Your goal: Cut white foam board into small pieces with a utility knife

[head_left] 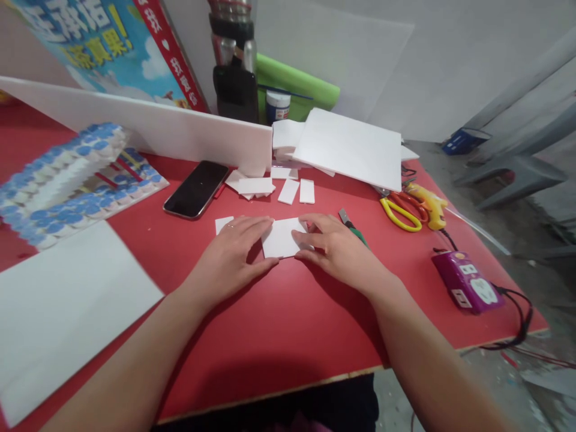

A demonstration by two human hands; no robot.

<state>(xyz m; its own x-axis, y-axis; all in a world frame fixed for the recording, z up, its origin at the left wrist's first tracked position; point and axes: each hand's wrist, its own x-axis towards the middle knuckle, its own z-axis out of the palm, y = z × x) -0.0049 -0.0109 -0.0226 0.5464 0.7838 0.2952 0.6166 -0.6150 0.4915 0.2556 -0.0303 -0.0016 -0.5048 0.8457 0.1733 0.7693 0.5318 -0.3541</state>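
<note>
A small white foam board piece (283,237) lies on the red tabletop between my hands. My left hand (238,249) grips its left side, the thumb along the near edge and the fingers at the far corner. From the right, my right hand (330,243) holds the same piece, fingertips on its top and thumb at the near edge. Another white scrap (224,224) shows partly from behind my left fingers. Just beyond my right hand rests a green-handled cutter (353,228), partly hidden by it. Several small white pieces (288,191) are scattered farther back.
A phone (197,189) and a blue-and-white model (81,180) are on the left, near a large white sheet (72,318). Stacked boards (351,147) stand behind. To the right are yellow-handled scissors (402,213), a yellow glue gun (429,204) and a purple power strip (465,282) with cables.
</note>
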